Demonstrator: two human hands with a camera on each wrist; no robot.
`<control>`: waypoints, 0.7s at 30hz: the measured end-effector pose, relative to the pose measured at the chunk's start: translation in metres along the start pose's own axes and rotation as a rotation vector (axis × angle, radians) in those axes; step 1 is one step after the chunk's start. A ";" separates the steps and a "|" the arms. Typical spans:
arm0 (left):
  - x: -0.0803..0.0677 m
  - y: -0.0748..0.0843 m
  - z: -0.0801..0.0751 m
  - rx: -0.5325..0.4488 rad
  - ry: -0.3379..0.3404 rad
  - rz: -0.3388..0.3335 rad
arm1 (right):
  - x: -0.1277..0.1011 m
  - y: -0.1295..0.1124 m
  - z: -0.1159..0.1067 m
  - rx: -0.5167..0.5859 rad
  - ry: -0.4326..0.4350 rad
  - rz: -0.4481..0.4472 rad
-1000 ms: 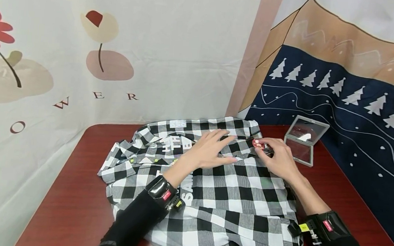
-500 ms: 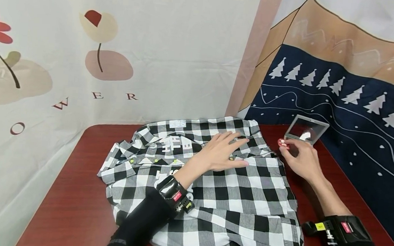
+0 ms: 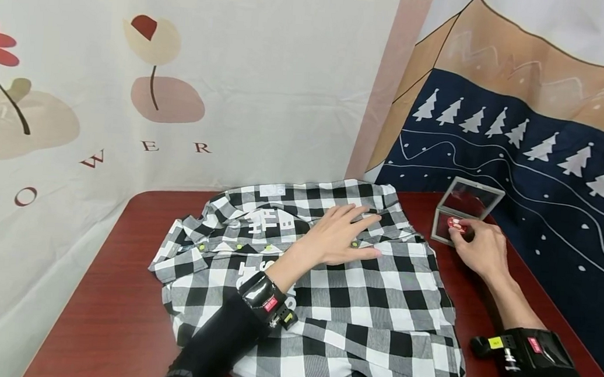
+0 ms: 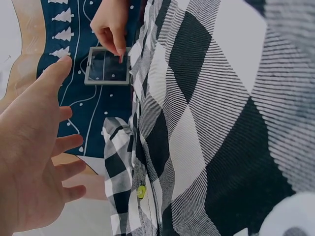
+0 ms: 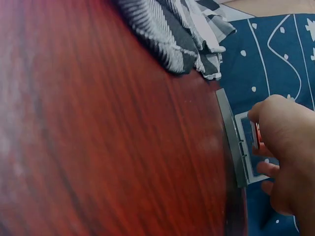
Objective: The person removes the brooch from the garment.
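A black-and-white checked shirt (image 3: 357,294) lies spread on the table, with white lettering and yellow-green buttons showing. My left hand (image 3: 332,237) is over its upper middle, fingers straight and spread; in the left wrist view that hand (image 4: 37,147) holds nothing. Between thumb and fingers my right hand (image 3: 484,248) pinches a small red round disc (image 3: 456,224) with a pale pattern. The disc is over the lower half of a hinged flat case, whose clear lid (image 3: 469,200) stands raised. In the right wrist view the disc (image 5: 256,135) appears edge-on; whether it touches the case, I cannot tell.
The dark red wooden table (image 3: 105,291) ends near the case at the right. Behind it hang a pale flower-print cloth (image 3: 277,93) and a navy cloth with white trees (image 3: 539,187). A black band with a small camera is on each wrist.
My right hand has carried the red disc rightward from the shirt's edge to above the open case. My left hand shifted slightly right over the shirt, then stayed.
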State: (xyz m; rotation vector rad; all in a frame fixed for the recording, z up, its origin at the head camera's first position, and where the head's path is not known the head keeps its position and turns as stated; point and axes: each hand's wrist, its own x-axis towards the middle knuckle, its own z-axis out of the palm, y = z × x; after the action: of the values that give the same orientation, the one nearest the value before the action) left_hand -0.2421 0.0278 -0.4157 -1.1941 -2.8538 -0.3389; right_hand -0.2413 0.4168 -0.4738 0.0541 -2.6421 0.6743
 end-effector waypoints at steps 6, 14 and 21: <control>-0.002 -0.002 0.002 0.000 -0.004 -0.003 | 0.002 0.006 0.004 -0.038 0.008 0.021; -0.002 -0.004 0.002 0.006 -0.009 -0.009 | 0.005 0.009 0.006 -0.054 -0.035 0.041; -0.003 -0.005 0.003 0.002 -0.004 -0.002 | 0.007 0.010 0.006 -0.063 -0.064 0.047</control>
State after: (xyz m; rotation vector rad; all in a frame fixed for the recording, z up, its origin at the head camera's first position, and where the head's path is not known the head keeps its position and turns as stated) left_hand -0.2437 0.0227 -0.4203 -1.1923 -2.8583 -0.3341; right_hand -0.2513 0.4234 -0.4799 -0.0044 -2.7313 0.6144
